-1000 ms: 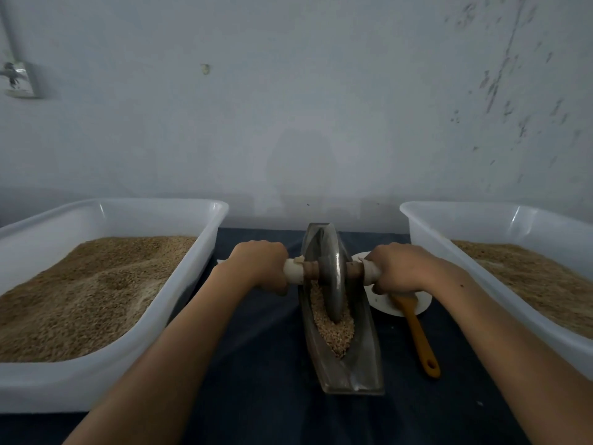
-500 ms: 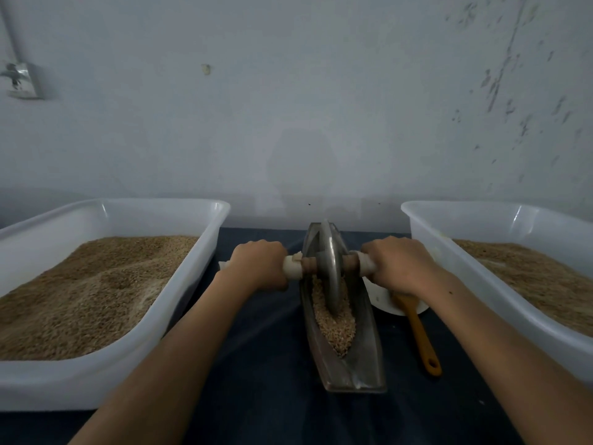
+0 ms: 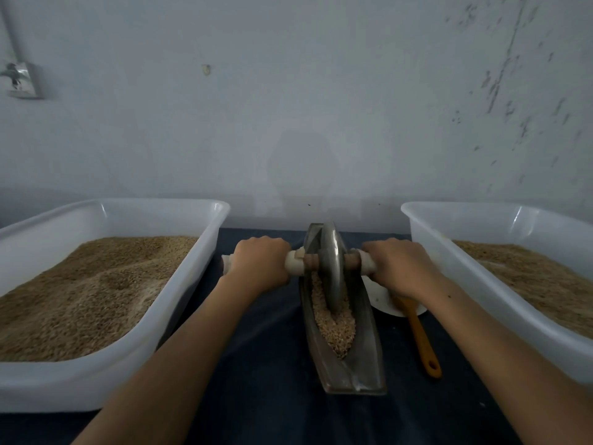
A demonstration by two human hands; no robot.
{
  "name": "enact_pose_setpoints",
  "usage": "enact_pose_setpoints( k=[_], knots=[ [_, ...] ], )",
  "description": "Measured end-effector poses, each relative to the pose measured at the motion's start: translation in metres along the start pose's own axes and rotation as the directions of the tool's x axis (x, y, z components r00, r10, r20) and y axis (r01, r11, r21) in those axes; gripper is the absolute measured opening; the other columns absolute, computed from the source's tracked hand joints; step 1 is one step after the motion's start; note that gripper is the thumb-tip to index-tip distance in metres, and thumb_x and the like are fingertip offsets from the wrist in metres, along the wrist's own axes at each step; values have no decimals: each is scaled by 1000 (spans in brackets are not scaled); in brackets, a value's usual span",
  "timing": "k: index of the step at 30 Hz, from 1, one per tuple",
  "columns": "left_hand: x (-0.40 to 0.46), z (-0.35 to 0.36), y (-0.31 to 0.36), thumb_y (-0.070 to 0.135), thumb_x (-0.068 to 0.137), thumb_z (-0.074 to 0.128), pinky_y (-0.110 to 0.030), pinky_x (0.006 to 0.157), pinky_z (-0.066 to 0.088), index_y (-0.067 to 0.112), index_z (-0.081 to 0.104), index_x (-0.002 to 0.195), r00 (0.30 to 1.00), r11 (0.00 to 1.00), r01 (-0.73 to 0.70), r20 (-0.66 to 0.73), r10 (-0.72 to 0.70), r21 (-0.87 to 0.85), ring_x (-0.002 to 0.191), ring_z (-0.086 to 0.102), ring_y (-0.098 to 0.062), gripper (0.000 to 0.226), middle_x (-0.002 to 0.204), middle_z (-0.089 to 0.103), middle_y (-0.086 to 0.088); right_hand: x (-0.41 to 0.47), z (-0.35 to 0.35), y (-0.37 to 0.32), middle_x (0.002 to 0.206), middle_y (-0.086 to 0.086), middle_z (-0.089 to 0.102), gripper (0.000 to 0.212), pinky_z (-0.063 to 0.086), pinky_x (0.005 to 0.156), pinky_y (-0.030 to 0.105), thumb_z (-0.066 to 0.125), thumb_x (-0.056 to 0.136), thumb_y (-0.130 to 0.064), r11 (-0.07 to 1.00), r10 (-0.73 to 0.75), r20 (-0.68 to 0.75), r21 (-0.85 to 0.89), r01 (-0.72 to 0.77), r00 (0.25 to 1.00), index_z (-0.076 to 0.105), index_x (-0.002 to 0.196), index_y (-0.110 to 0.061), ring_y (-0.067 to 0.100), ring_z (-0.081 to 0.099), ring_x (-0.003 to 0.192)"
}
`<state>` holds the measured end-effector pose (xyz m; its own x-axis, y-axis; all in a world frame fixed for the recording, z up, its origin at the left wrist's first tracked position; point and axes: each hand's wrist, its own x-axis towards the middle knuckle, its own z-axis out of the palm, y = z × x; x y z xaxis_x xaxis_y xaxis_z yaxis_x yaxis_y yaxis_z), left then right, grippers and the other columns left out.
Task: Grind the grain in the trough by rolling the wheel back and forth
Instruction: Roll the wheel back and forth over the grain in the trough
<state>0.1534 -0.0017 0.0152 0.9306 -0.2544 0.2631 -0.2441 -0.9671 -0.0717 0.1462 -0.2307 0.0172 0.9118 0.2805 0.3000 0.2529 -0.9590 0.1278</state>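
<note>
Both hands have a closed grip on the wheel's axle: from the head view, the left hand point(image 3: 260, 264) wraps its fingers round the pale handle on one side, and the right hand point(image 3: 401, 266) does the same on the other, knuckles up, forearms reaching forward. Between them the metal wheel point(image 3: 332, 271) stands upright on its edge toward the far end of the trough point(image 3: 369, 335), its lower rim sunk in the grain point(image 3: 337, 329), which lies heaped along the channel from the wheel toward the near end. The trough sits on the dark desk point(image 3: 256, 364) between two white tubs of grain, the left tub point(image 3: 122, 377) and the right tub point(image 3: 513, 319). Its long axis runs away from the person toward the wall, with the near end angled slightly to the right, and the axle lies crosswise to it. Just right of the trough, a white dish point(image 3: 382, 300) with an orange spatula point(image 3: 420, 338) lies partly under the right wrist. As I judge it, the risks are these: uneven pressure from the two hands could tilt the wheel so it rides up a trough wall and jams or climbs out; a hard pull toward the near end could push the heaped grain over the lip; and the right forearm could knock the spatula or dish on the way back.
</note>
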Motion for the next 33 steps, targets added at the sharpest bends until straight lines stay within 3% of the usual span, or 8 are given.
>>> enact_pose_setpoints(
  k=[3,6,10,14,19,24,27,33],
  knots=[
    [1,2,-1,35,82,62,-29,67,39,25,51,86,1000,1000,-8,-26,8,14,74,51,-13,16,83,58,5,-1,1,0,90,-3,63,7,45,70,33,53,91,-26,1000,1,-14,-4,-1,1000,50,85,-26,20,59,83],
    [1,-1,-2,34,79,67,-30,68,41,23,58,94,997,1000,-12,76,11,2,75,54,-14,20,81,57,6,0,-6,0,91,-3,62,8,39,66,29,57,88,-26,1000,-10,104,-20,12,995,50,86,-28,18,58,82],
    [2,-9,-3,35,75,72,-30,69,41,23,60,104,969,999,-4,247,15,-48,76,53,-15,34,82,54,6,0,-20,0,90,-2,63,16,50,73,32,65,84,-28,1000,-9,318,11,6,948,51,89,-29,16,61,84],
    [3,-9,-4,34,75,73,-30,71,43,22,60,107,954,996,3,298,25,-92,78,55,-14,36,78,53,8,0,-23,0,92,-1,65,16,54,81,34,67,84,-27,999,-16,372,37,2,928,54,92,-28,16,63,86],
    [2,-2,-4,35,77,68,-30,65,38,28,54,88,995,999,-9,102,13,-40,73,52,-14,19,77,54,8,0,-9,-1,87,-6,59,7,44,69,30,58,87,-24,1000,3,149,-4,-2,989,52,88,-27,15,56,80],
    [1,1,-3,36,81,65,-31,69,39,25,56,94,1000,1000,-13,28,14,-26,76,51,-14,20,83,56,6,0,0,-2,91,-3,62,11,43,71,32,53,90,-23,1000,7,-16,-12,-7,1000,46,84,-28,20,59,85],
    [1,-2,-2,35,79,67,-31,70,42,22,60,99,996,1000,-11,86,12,-10,78,55,-16,25,84,57,4,1,-4,-1,90,-4,61,12,40,68,30,56,88,-23,1000,7,83,-17,-5,997,47,84,-29,17,57,81],
    [3,-10,-4,34,75,73,-29,68,42,23,60,108,944,994,13,328,23,-106,73,57,-12,37,84,60,5,3,-18,3,88,-2,64,18,52,74,32,68,83,-28,1000,-13,379,21,6,925,51,85,-31,15,62,82]
  ],
)
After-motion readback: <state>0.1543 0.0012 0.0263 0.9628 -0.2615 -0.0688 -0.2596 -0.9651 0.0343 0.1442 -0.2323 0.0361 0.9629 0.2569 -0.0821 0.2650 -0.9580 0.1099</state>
